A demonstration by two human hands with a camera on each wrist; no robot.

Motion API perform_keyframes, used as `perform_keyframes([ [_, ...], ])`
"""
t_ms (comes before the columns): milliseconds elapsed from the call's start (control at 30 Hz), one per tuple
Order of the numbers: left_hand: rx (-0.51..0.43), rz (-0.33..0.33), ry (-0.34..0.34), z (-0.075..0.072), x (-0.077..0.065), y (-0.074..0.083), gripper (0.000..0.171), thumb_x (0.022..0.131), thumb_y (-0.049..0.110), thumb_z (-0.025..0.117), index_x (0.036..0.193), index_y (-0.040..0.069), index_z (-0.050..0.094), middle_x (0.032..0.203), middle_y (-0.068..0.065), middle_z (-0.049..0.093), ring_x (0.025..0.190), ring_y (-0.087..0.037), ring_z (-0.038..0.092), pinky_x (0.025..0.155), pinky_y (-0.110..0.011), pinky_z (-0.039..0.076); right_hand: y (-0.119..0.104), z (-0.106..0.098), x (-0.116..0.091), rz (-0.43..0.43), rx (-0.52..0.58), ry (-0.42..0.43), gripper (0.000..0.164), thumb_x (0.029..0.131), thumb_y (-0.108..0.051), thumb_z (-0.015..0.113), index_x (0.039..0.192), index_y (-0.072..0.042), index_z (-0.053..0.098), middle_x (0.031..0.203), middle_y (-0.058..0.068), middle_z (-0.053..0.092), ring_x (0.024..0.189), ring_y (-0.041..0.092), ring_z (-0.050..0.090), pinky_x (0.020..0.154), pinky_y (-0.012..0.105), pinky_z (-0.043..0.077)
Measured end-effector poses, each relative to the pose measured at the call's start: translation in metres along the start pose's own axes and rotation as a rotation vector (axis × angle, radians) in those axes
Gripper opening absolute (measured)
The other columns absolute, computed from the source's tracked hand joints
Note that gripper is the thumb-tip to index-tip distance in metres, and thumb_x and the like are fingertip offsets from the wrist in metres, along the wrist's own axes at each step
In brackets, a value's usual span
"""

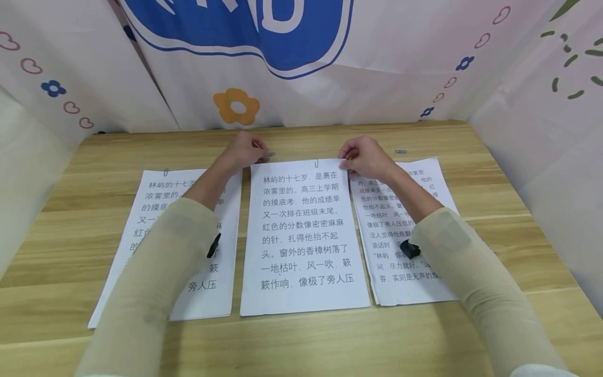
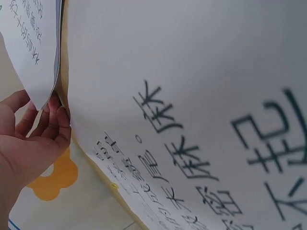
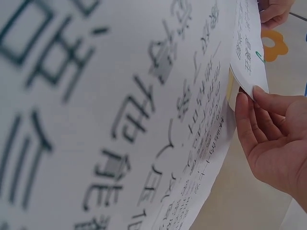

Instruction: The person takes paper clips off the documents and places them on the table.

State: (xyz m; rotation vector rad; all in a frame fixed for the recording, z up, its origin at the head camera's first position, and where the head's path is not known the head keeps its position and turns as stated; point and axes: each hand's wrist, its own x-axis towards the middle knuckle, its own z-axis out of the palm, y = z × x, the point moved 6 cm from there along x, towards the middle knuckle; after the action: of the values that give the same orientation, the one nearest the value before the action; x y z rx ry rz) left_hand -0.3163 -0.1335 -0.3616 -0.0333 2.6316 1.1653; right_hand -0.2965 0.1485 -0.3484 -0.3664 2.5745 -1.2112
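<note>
While two beige sleeves [image 1: 188, 251] lie across the nearer part of the wooden table [image 1: 292, 345], three printed papers are placed side by side on it, their text turned toward the person. The middle paper [image 1: 303, 241] lies near the centre of the surface, between its left and right edges. The left paper [image 1: 207, 303], toward the left edge of the table, is partly covered by the left arm, and a narrow strip of wood separates it from the middle one. The right paper [image 1: 400, 283], just beside the middle paper on the other side, is partly under the right arm.

At the far right corner of the middle paper, the right hand [image 1: 369, 157] pinches the sheet, with the thumb on its printed face. At its far left corner is the left hand [image 1: 242, 152], with fingers bent; whether they grasp the paper, one cannot tell.

A green clip [image 1: 316, 163] sits on the top edge of the middle paper. Farther, toward the back edge of the table, a loose blue clip [image 1: 401, 152] lies beyond the right paper. Behind this edge hangs a white cloth [image 1: 377, 94] with an orange flower [image 1: 223, 107].
</note>
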Motion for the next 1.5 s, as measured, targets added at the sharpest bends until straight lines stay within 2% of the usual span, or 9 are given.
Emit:
perform_keyframes([
  [200,0.053,0.066,-0.031,-0.003,-0.007,0.003,0.022,0.105,0.018,0.061,0.116,0.0,0.068,0.112,-0.016,0.064,0.101,-0.029,0.058,0.083,-0.035,0.047,0.001,0.0,0.0,-0.004,0.003,0.007,0.014,0.094,0.006,0.07,0.107,0.002,0.068,0.097,0.017,0.066,0.076,0.025,0.064,0.068,0.032,0.06],
  [400,0.041,0.123,-0.065,-0.003,-0.013,0.008,0.021,0.104,0.018,0.063,0.113,0.0,0.07,0.114,-0.015,0.064,0.102,-0.027,0.055,0.084,-0.036,0.044,0.003,0.001,0.002,0.003,0.015,0.01,0.014,0.094,0.006,0.07,0.108,0.002,0.067,0.1,0.017,0.065,0.079,0.025,0.064,0.069,0.032,0.06],
  [567,0.023,0.156,-0.097,-0.001,-0.018,0.012,0.018,0.103,0.014,0.064,0.112,0.0,0.07,0.116,-0.014,0.062,0.104,-0.027,0.05,0.086,-0.036,0.042,0.004,0.0,0.002,0.013,0.028,0.013,0.016,0.094,0.007,0.07,0.108,0.003,0.067,0.1,0.017,0.065,0.081,0.025,0.064,0.07,0.032,0.061],
  [867,0.029,0.228,-0.132,-0.001,-0.022,0.013,0.012,0.098,0.003,0.069,0.108,-0.001,0.072,0.112,-0.015,0.066,0.1,-0.027,0.053,0.087,-0.035,0.045,0.004,-0.001,-0.001,0.014,0.044,0.016,0.015,0.093,0.008,0.07,0.107,0.004,0.067,0.099,0.018,0.065,0.078,0.024,0.064,0.069,0.032,0.061],
  [1200,0.032,0.242,-0.127,0.0,-0.025,0.017,0.012,0.098,0.001,0.069,0.108,-0.002,0.073,0.111,-0.016,0.067,0.099,-0.028,0.054,0.086,-0.034,0.045,0.004,-0.002,-0.002,0.013,0.043,0.023,0.015,0.094,0.007,0.07,0.108,0.003,0.067,0.1,0.018,0.065,0.08,0.025,0.064,0.07,0.031,0.061],
  [1500,0.064,0.296,-0.105,0.011,-0.022,0.038,0.008,0.098,0.003,0.069,0.105,0.0,0.074,0.104,-0.015,0.068,0.098,-0.028,0.057,0.088,-0.036,0.046,0.003,-0.001,-0.001,-0.007,0.04,0.02,0.013,0.094,0.006,0.07,0.107,0.003,0.067,0.1,0.017,0.065,0.083,0.025,0.064,0.07,0.032,0.061],
])
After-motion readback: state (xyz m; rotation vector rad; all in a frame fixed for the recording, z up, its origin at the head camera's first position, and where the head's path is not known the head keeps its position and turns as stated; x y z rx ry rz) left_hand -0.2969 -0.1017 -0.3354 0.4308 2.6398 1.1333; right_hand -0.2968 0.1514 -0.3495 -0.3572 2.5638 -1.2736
